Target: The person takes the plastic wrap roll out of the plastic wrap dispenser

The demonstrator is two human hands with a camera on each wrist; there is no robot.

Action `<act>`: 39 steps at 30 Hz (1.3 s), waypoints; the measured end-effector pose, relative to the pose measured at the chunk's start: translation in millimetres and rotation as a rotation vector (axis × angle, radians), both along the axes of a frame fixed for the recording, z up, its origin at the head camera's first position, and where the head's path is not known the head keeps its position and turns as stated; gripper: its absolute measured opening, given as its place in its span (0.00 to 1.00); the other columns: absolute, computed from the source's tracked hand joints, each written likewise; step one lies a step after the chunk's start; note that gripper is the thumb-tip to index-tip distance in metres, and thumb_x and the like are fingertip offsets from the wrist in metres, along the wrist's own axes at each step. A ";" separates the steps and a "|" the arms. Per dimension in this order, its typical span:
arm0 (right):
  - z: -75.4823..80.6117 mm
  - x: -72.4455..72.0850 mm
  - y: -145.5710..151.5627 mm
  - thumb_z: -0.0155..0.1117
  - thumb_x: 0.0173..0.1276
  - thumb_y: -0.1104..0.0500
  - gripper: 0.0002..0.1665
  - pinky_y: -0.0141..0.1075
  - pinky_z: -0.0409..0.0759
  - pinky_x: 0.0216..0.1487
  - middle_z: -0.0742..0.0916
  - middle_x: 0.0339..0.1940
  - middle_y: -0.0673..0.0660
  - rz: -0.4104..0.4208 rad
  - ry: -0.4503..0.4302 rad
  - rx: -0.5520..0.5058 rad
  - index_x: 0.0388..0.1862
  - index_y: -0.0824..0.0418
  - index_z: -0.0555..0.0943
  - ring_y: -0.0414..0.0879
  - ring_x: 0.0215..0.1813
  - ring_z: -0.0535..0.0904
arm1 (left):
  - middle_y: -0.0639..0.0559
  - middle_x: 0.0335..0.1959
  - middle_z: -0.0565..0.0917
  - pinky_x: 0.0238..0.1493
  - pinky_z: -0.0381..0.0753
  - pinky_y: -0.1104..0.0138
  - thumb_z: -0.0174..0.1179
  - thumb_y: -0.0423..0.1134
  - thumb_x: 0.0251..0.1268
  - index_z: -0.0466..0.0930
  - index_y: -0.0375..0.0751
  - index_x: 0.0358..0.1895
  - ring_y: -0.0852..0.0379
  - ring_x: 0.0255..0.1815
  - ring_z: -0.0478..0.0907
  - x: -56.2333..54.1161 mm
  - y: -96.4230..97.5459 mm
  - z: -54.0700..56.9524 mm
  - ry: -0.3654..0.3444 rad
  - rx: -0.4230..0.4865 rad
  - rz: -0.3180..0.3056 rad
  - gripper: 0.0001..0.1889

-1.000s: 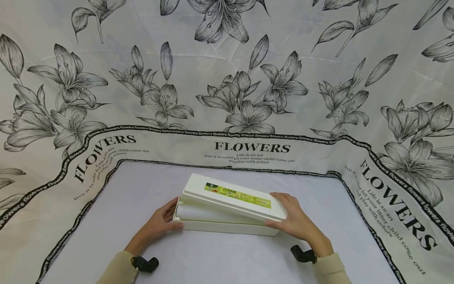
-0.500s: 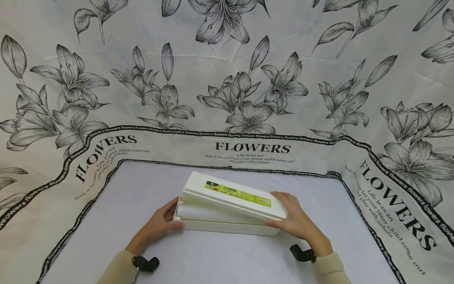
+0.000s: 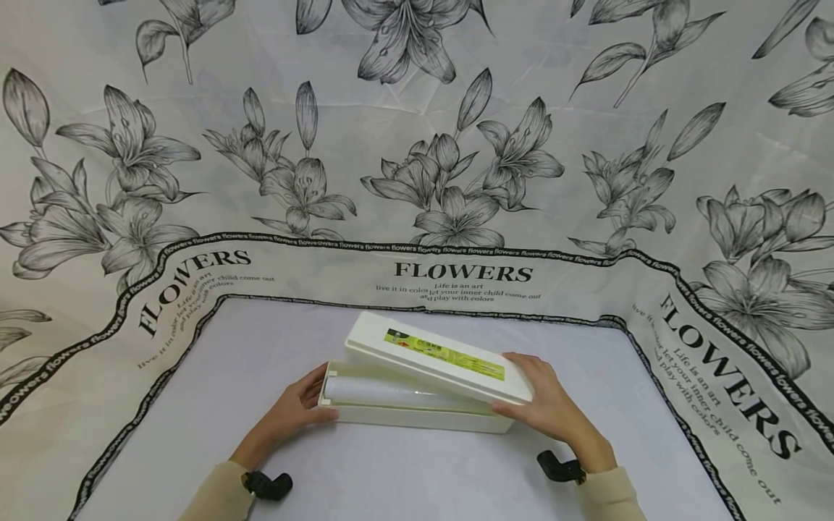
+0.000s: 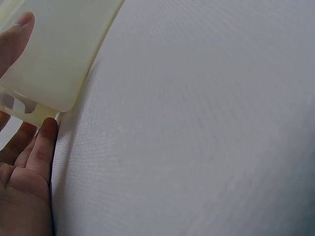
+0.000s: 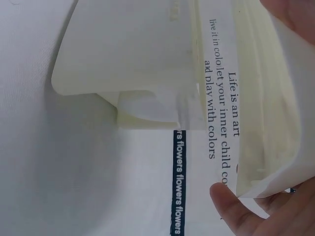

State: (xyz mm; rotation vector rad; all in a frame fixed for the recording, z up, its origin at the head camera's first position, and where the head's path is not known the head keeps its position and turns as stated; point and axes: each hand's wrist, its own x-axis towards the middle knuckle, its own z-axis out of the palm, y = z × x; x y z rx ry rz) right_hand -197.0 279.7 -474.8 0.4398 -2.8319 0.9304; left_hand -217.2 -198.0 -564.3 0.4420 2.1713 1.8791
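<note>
A long cream-white cling film box [image 3: 417, 418] lies on the table in the head view, with a white roll of cling film [image 3: 384, 391] inside. My left hand [image 3: 298, 402] grips its left end, the thumb on the front wall. In the left wrist view, fingertips touch the box's cut-out end [image 4: 37, 114]. My right hand [image 3: 546, 407] holds the right end of the lid [image 3: 417, 369], thumb in front and fingers behind. The lid slants over the box, left end raised, and bears a yellow-green label [image 3: 445, 354]. In the right wrist view, the lid's hollow underside [image 5: 266, 98] stands apart from the box.
A white cloth [image 3: 417, 477] covers the table. Behind and at both sides hangs a flower-printed cloth [image 3: 462, 181] with a black lettered border. A black wrist device [image 3: 267, 485] sits at each cuff.
My right hand has shifted the lid slightly to the right, and more of the roll shows at the left. My left hand and the box have stayed in place.
</note>
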 end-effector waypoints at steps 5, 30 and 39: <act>-1.4 1.7 3.7 0.83 0.51 0.37 0.56 0.64 0.70 0.63 0.78 0.69 0.60 -0.008 0.007 -0.026 0.74 0.57 0.71 0.60 0.69 0.69 | 0.37 0.81 0.60 0.65 0.77 0.72 0.78 0.37 0.57 0.51 0.43 0.84 0.35 0.79 0.62 -0.8 -0.7 -3.2 -0.005 -0.008 0.006 0.54; 3.3 10.9 32.5 0.83 0.52 0.41 0.56 0.59 0.71 0.58 0.76 0.70 0.65 -0.116 -0.019 -0.008 0.76 0.58 0.69 0.61 0.66 0.68 | 0.39 0.82 0.59 0.67 0.77 0.70 0.78 0.38 0.57 0.51 0.44 0.84 0.36 0.80 0.62 0.7 0.4 0.1 -0.028 -0.018 0.018 0.55; -0.2 10.2 39.0 0.84 0.52 0.40 0.56 0.56 0.68 0.58 0.77 0.68 0.67 -0.125 -0.014 -0.006 0.75 0.59 0.70 0.63 0.66 0.69 | 0.38 0.81 0.60 0.65 0.78 0.70 0.78 0.37 0.56 0.50 0.43 0.84 0.35 0.79 0.62 0.5 0.8 2.2 -0.039 0.003 0.016 0.56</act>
